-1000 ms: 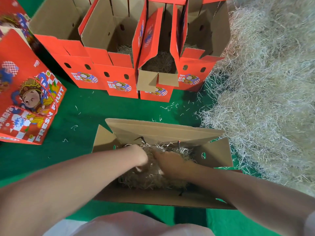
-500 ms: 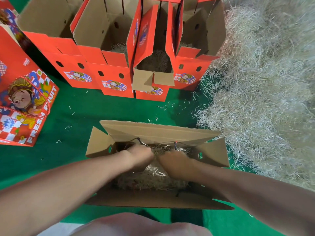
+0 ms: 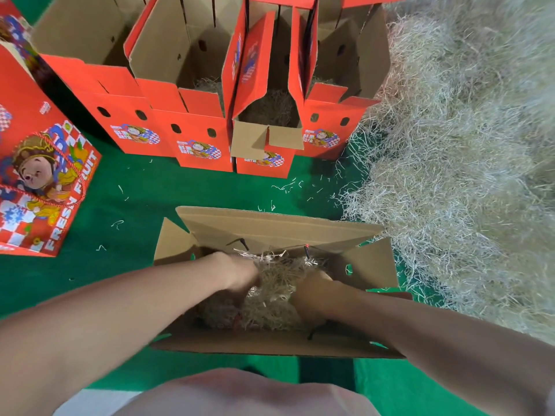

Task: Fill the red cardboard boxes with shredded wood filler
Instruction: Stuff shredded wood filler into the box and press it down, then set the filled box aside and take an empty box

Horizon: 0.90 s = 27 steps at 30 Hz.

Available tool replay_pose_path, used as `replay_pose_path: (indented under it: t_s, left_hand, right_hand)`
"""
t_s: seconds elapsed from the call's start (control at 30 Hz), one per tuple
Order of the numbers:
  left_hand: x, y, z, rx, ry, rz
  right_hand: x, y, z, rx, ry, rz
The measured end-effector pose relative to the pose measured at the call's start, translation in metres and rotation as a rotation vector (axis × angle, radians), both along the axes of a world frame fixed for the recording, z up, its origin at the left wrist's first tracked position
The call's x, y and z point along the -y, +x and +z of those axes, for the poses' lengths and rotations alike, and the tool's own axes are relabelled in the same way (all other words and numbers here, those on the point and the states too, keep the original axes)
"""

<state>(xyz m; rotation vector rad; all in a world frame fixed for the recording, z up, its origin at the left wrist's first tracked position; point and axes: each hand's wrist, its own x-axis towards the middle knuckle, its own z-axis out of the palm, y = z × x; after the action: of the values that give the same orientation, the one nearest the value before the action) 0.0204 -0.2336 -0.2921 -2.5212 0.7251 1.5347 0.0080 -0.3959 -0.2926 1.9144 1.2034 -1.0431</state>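
Observation:
An open cardboard box stands right in front of me, its brown flaps spread outward. A mound of shredded wood filler lies inside it. Both my hands reach down into the box. My left hand grips the filler on the mound's left side, and my right hand grips it on the right. Their fingertips are sunk in the strands and hidden. A tuft of filler stands up between the two hands.
Several open red boxes stand in a row at the back, some with filler in the bottom. A large heap of loose filler fills the right side. A printed red box sits at the left. Stray strands dot the green floor covering.
My hands were close together in the middle of the box and have moved apart. The filler between them has risen into a tuft.

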Motion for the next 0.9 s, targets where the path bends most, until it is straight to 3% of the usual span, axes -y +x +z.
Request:
replay_pose_path:
  t_s: [0.07, 0.1, 0.2, 0.3, 0.37, 0.5, 0.63, 0.73, 0.8, 0.87, 0.9]
  left_hand:
    - [0.003, 0.003, 0.007, 0.035, 0.017, -0.035]
    - [0.004, 0.003, 0.012, 0.065, 0.018, -0.046]
    - [-0.003, 0.004, 0.036, 0.092, -0.034, 0.001]
    - [-0.030, -0.004, 0.052, 0.060, -0.069, 0.087]
    - [-0.046, -0.011, 0.059, 0.053, -0.037, 0.109]
    - [-0.062, -0.024, 0.060, 0.110, 0.014, 0.183]
    - [-0.076, -0.034, 0.056, 0.209, 0.018, 0.340]
    - [-0.082, -0.043, 0.065, 0.242, -0.239, 0.729]
    - [-0.079, -0.053, 0.086, 0.000, -0.577, 1.185]
    - [-0.070, -0.061, 0.101, -0.168, -0.860, 1.292]
    - [-0.065, -0.062, 0.103, -0.127, -0.885, 1.241]
  right_hand:
    - [0.011, 0.002, 0.004, -0.018, -0.229, 0.002]
    - [0.015, 0.004, 0.009, -0.006, -0.243, -0.051]
    - [0.016, 0.013, 0.037, 0.013, -0.038, -0.269]
    - [0.014, 0.018, 0.072, 0.173, 0.226, -0.433]
    - [0.016, 0.018, 0.093, 0.247, 0.253, -0.496]
    - [0.008, 0.036, 0.103, 0.356, 0.249, -0.428]
    - [-0.032, 0.080, 0.114, 0.384, 0.483, -0.447]
    - [-0.073, 0.099, 0.130, 0.280, 0.699, -0.498]
    - [-0.089, 0.096, 0.136, 0.341, 0.775, -0.491]
    - [-0.087, 0.083, 0.136, 0.422, 0.882, -0.516]
    - [-0.081, 0.076, 0.134, 0.444, 0.943, -0.533]
